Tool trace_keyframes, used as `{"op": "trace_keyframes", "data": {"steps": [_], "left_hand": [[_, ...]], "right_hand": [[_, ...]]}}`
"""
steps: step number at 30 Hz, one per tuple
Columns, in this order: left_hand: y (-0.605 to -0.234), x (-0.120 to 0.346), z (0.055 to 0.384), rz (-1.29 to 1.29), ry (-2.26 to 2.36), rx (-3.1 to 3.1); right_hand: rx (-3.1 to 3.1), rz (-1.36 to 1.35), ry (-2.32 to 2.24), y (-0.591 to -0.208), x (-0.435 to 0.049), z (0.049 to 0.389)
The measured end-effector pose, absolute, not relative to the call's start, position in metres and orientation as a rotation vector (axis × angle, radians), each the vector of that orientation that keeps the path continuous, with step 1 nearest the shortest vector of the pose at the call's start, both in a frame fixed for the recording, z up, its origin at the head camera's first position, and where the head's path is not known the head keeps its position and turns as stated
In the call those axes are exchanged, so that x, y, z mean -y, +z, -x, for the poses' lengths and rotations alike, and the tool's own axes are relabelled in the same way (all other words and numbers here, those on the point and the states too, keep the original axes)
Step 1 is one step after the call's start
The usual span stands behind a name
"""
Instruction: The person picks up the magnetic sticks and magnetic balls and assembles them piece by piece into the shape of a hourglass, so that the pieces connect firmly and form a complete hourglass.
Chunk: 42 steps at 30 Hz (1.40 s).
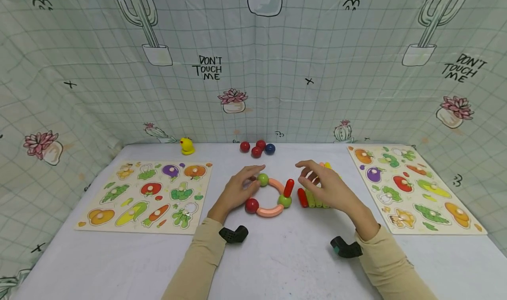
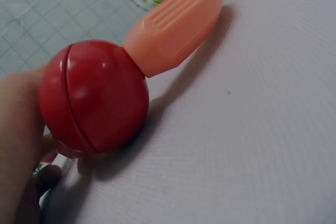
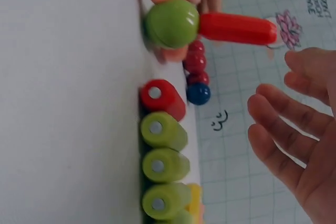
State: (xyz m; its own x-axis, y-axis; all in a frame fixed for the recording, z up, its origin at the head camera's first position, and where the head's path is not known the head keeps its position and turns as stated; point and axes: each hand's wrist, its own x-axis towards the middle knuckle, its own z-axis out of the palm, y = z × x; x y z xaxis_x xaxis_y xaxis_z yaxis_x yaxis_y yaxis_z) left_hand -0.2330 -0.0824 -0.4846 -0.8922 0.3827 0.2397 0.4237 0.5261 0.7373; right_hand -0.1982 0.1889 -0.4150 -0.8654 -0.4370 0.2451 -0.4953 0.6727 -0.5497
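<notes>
A ring of toy magnetic sticks and balls lies on the table, with curved orange sticks (image 1: 270,211), a red ball (image 1: 251,205) and green balls (image 1: 263,179). My left hand (image 1: 237,187) holds its left side, thumb and fingers around it, hiding that section. From the green ball at the ring's right (image 3: 172,23), a straight red stick (image 3: 239,28) points up. My right hand (image 1: 326,183) hovers above a row of sticks, fingers spread and loosely bent, nothing between them. The row has a red stick (image 3: 163,99) beside several green sticks (image 3: 164,165), metal tips showing.
Three loose red balls (image 1: 256,152) and a blue ball (image 1: 270,149) sit at the table's back, a yellow toy duck (image 1: 187,146) to their left. Vegetable puzzle boards lie at left (image 1: 134,194) and right (image 1: 420,190). A patterned cloth (image 1: 269,71) hangs behind.
</notes>
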Motion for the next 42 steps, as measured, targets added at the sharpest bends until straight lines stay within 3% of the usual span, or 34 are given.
{"op": "trace_keyframes", "data": {"steps": [4,14,22,31,42], "left_hand": [[-0.484,0.083,0.233,0.786,-1.384,2.683],[-0.482,0.077,0.233,0.509,-1.435,2.767],[-0.475,0.072,0.23,0.74,-1.237,2.806],[-0.469,0.071,0.23,0.609,-1.044,2.887],[-0.457,0.071,0.228,0.763,-0.923,2.922]], "right_hand": [[2.804,-0.725,0.936,-0.412,-0.202,0.201],[2.874,-0.664,0.959,-0.412,-0.223,0.207],[3.054,-0.689,0.865,-0.416,-0.232,0.205],[3.281,-0.596,0.875,-0.416,-0.24,0.204],[3.418,-0.543,0.875,-0.417,-0.249,0.203]]}}
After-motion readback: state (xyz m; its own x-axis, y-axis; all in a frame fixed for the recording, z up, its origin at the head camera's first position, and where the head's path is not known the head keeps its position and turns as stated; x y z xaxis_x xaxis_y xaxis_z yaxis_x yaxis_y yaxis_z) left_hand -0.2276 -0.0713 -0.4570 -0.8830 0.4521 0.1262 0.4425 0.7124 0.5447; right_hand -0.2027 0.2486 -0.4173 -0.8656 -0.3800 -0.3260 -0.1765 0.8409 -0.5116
